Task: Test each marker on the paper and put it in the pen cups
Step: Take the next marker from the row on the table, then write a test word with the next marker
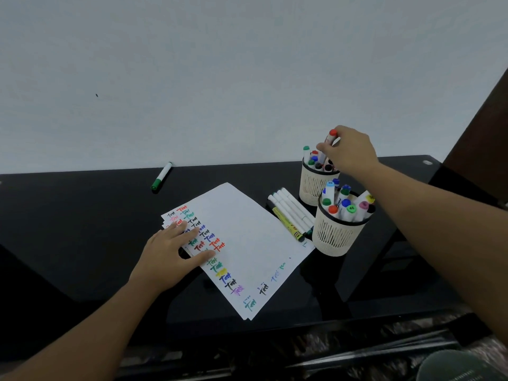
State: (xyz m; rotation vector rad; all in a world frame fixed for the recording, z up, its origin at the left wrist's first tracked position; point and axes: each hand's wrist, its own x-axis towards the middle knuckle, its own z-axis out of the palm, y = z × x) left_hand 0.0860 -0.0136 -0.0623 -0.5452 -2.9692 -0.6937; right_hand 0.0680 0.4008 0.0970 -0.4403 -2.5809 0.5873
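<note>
Plain white wall point(220, 64), glossy black table point(68, 215)

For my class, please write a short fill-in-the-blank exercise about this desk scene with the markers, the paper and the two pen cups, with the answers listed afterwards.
1. The right hand holds a marker with a ______ cap over the far pen cup.
2. The left hand rests flat on the ______.
3. A lone marker with a ______ cap lies near the wall.
4. The loose white pens lie between the paper and the ______.

Answers: red; paper; green; pen cups
</note>
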